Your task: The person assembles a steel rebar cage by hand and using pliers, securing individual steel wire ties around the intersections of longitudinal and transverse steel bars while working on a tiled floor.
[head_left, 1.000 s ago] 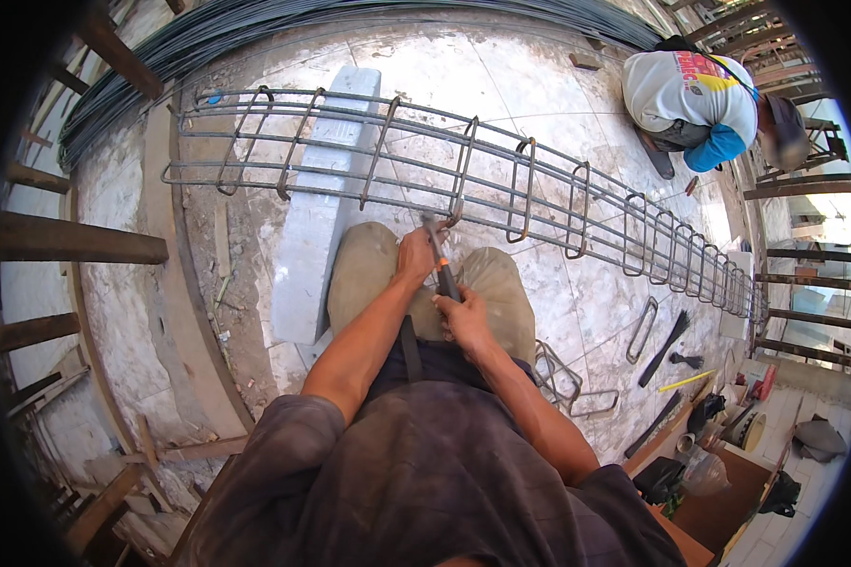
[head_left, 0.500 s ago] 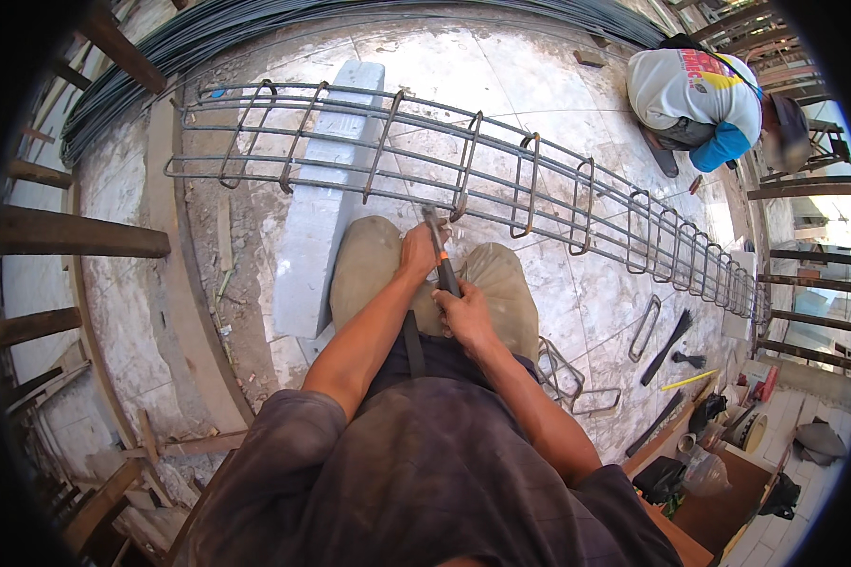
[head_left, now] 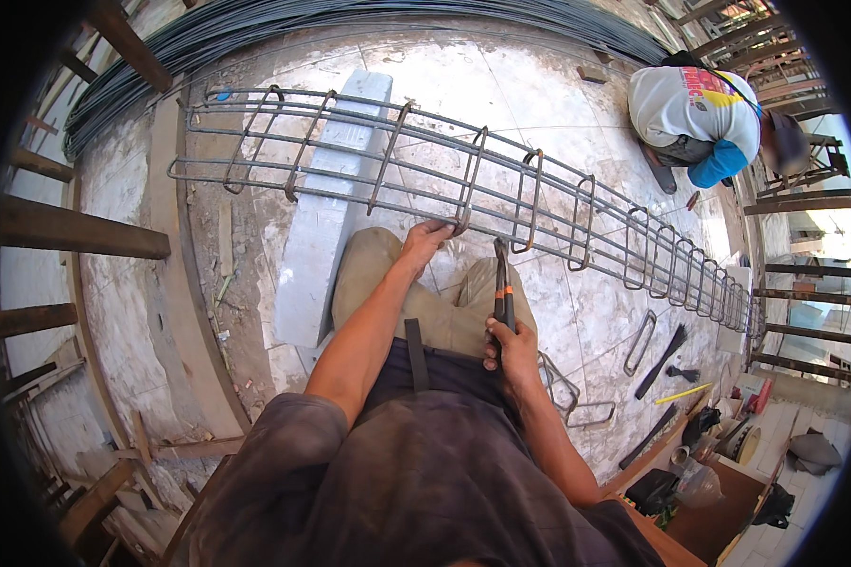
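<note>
Rebar cage [head_left: 471,203], ahead of left grip [head_left: 427,242], touching

Bare hands: two, one left hand [head_left: 427,242], one right hand [head_left: 512,346]. Black-and-orange-handled steel pliers [head_left: 509,299]: one. Long grey steel rebar cage [head_left: 472,180]: one; brownish stirrups [head_left: 536,200] on it, seven-plus, far ones overlap. Loose rectangular steel loops [head_left: 647,342]: three-ish, some overlapping. Black wire bundles [head_left: 662,362]: at least two. Pale grey oblong block [head_left: 310,248]: one. Thin yellow stick [head_left: 683,393]: one.

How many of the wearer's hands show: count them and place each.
2: the left hand at the near edge of the rebar cage, the right hand holding orange-and-black pliers. Neither hand is hidden, though some fingers are.
</note>
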### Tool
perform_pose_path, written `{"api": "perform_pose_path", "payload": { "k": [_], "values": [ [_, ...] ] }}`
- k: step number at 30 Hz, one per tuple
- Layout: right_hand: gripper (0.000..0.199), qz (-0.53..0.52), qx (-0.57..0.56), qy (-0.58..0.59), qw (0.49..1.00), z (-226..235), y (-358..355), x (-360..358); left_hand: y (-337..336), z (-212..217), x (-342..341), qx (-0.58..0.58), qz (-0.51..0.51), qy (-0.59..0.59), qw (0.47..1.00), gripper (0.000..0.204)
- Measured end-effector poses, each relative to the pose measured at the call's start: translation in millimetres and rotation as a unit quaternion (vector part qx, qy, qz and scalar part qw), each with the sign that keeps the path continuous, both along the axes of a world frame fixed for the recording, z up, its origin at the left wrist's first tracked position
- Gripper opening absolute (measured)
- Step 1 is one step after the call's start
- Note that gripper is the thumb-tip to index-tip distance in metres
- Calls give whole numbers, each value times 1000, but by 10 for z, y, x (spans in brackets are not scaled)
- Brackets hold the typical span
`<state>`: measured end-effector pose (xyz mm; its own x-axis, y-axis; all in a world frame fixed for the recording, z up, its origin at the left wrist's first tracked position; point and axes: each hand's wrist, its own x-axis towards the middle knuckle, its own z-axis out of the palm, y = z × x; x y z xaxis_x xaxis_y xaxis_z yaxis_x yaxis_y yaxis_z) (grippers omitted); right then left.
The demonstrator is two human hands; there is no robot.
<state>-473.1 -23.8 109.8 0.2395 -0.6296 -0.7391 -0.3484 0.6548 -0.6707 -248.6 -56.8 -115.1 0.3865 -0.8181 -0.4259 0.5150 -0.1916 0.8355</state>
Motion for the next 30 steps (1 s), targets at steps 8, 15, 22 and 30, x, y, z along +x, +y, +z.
{"api": "perform_pose_path", "payload": {
  "k": [8, 15, 22, 30],
  "values": [
    [19, -34, 33, 21, 999, 130, 69, -285, -43, -181, 9, -20, 4, 117, 993, 37],
    [21, 38, 12, 37, 999, 149, 54, -13, -100, -96, 201, 5, -60, 58, 997, 32],
    [53, 263, -265, 154, 915, -128, -13, 448, -19, -210, 224, 11, -32, 79, 996, 29],
    [42, 198, -297, 190, 914, -382, -201, 445, -58, -145, 100, 2, -16, 62, 998, 32]
  ]
}}
